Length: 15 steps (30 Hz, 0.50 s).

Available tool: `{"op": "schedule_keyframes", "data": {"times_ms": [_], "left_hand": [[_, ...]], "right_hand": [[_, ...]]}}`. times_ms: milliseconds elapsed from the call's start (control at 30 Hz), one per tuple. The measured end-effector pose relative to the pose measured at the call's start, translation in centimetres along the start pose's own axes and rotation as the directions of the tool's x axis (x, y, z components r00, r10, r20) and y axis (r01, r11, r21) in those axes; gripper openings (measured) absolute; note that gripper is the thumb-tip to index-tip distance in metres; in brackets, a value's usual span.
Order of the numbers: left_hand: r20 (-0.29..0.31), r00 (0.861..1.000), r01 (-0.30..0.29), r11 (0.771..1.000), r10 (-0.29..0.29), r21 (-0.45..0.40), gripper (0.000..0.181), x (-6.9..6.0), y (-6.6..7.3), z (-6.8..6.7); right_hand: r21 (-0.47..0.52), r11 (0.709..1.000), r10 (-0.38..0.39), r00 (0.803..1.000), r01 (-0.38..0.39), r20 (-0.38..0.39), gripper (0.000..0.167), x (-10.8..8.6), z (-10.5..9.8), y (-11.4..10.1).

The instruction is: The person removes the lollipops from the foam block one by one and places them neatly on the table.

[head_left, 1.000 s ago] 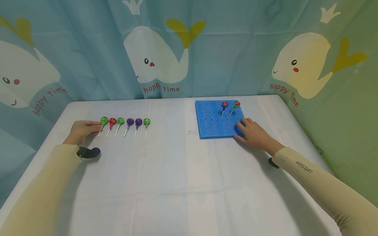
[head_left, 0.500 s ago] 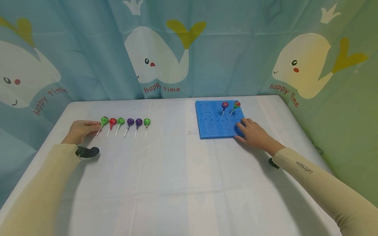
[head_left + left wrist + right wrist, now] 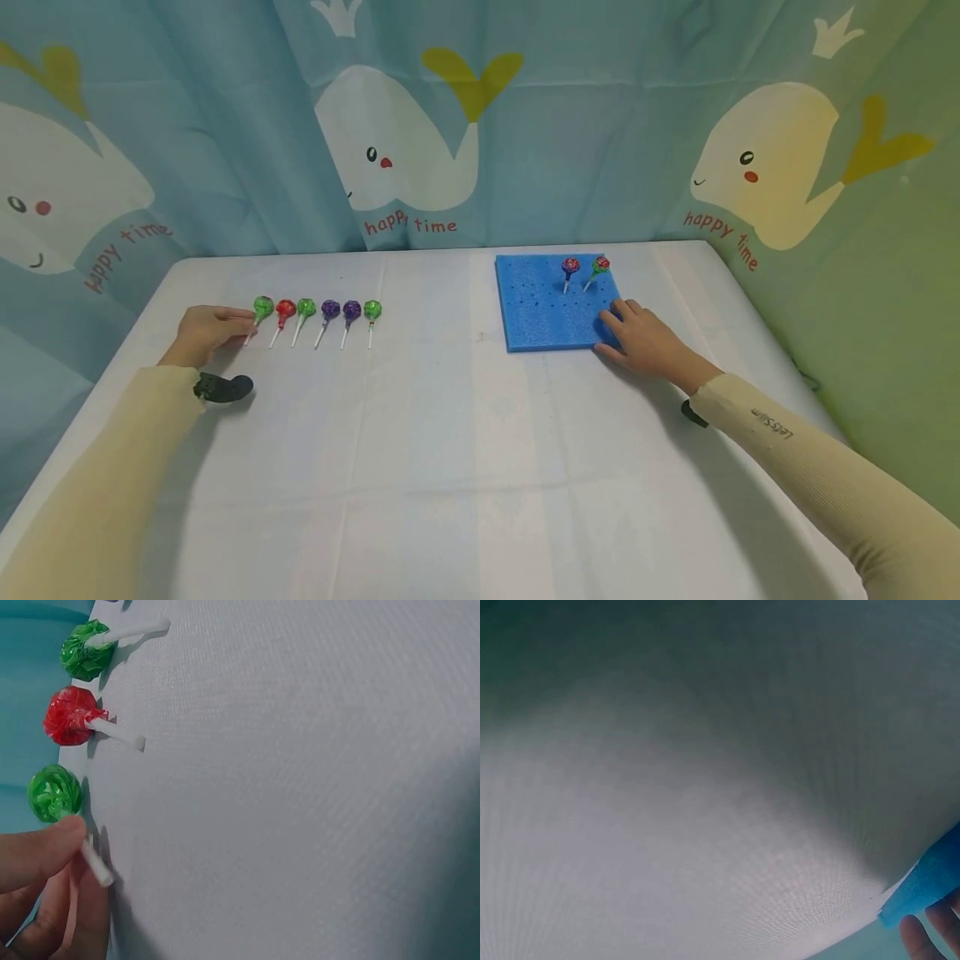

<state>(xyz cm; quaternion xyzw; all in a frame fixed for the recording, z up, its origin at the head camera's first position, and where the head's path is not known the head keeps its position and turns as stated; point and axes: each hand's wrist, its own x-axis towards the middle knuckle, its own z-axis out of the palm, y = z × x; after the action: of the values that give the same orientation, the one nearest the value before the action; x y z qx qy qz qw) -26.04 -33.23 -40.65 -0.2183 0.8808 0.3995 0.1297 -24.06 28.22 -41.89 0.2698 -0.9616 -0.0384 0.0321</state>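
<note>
The left hand pinches the stick of the leftmost green lollipop between thumb and fingers; in the left wrist view this green lollipop has its white stick sticking out beyond the fingers. Beside it lies a red lollipop, also seen in the left wrist view as a red ball. The right hand rests with spread fingers on the right edge of a blue foam board. Two lollipops, one purple and red, one green and red, stand in the board.
Right of the red lollipop, in a row on the white table, lie a green lollipop, two purple ones and another green one. A curtain with whale prints hangs behind the table.
The leftmost green lollipop has shifted very slightly in the left hand, its stick tip a little further left. The right hand and the board have not moved visibly.
</note>
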Motion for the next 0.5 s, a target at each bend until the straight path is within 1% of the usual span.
{"op": "schedule_keyframes", "data": {"times_ms": [133, 233, 333, 500], "left_hand": [[-0.048, 0.999, 0.008, 1.0, -0.008, 0.0, 0.053, -0.8, 0.2, -0.1], [-0.067, 0.998, 0.002, 1.0, -0.003, -0.004, 0.053, -1.2, 0.2, -0.1], [-0.071, 0.997, -0.003, 1.0, 0.003, -0.005, 0.053, -1.4, 0.2, -0.1], [-0.057, 0.998, 0.001, 1.0, -0.001, -0.016, 0.055, -1.1, 0.0, 0.1]], "right_hand": [[0.0, 1.0, -0.004, 1.0, 0.004, -0.003, 0.053, 0.0, -0.1, -0.1], [0.005, 1.0, -0.004, 1.0, 0.004, -0.003, 0.053, 0.0, -0.2, -0.1], [0.012, 1.0, -0.004, 1.0, 0.004, -0.004, 0.053, 0.0, -0.3, -0.2], [0.015, 1.0, -0.005, 1.0, 0.005, -0.011, 0.052, -0.1, -0.2, -0.2]]}}
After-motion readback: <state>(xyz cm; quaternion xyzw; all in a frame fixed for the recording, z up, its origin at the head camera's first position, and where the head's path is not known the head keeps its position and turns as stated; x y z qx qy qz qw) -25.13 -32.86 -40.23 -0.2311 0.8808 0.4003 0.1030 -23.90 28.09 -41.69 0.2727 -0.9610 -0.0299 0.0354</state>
